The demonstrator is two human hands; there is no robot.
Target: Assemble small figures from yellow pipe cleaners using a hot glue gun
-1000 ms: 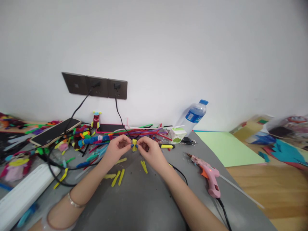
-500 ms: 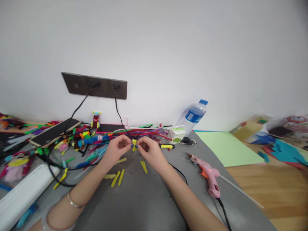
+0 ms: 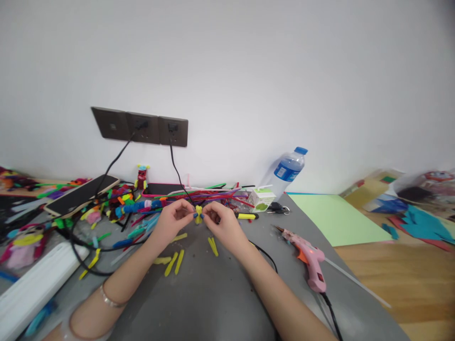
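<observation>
Between my fingertips, a small yellow fuzzy piece point(image 3: 198, 214), which looks like bent pipe cleaner, is held above the grey table point(image 3: 209, 303). My left hand point(image 3: 177, 219) pinches it from the left with thumb and forefinger. From the right, my right hand point(image 3: 220, 221) pinches the same piece. Below the hands lie several short yellow pipe cleaner pieces point(image 3: 179, 262), with a folded yellow piece point(image 3: 213, 246) under my right hand. A yellow and black cutter point(image 3: 247, 216) lies just beyond the right hand, partly hidden by it.
A pink hot glue gun point(image 3: 309, 263) with a glue stick lies at right, its cord trailing forward. A water bottle point(image 3: 288, 171) and a small white-green box point(image 3: 262, 199) stand near the wall. Pipe cleaners point(image 3: 213, 192), phones point(image 3: 81, 195), cables and a white power strip point(image 3: 39, 289) crowd the left.
</observation>
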